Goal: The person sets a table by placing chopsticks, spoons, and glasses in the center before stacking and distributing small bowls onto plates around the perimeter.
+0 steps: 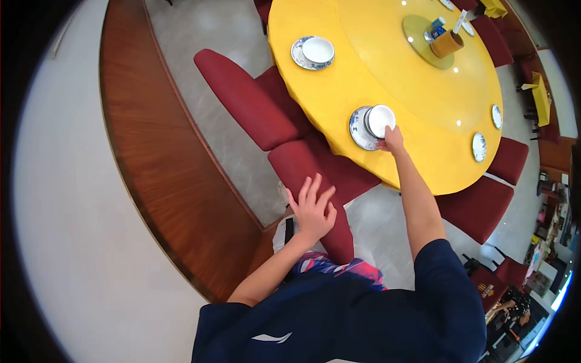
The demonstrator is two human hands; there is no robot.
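The white bowl (381,119) sits on a blue-patterned plate (359,129) at the near edge of the yellow tabletop (387,72). The right hand (392,140) touches the bowl's near rim, fingers curled. The left hand (313,209), nearer and left, rests spread open on a red chair back (315,181).

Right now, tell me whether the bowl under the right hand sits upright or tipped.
Tipped. The bowl leans on the plate, its white inside facing sideways, with the right hand at its rim.
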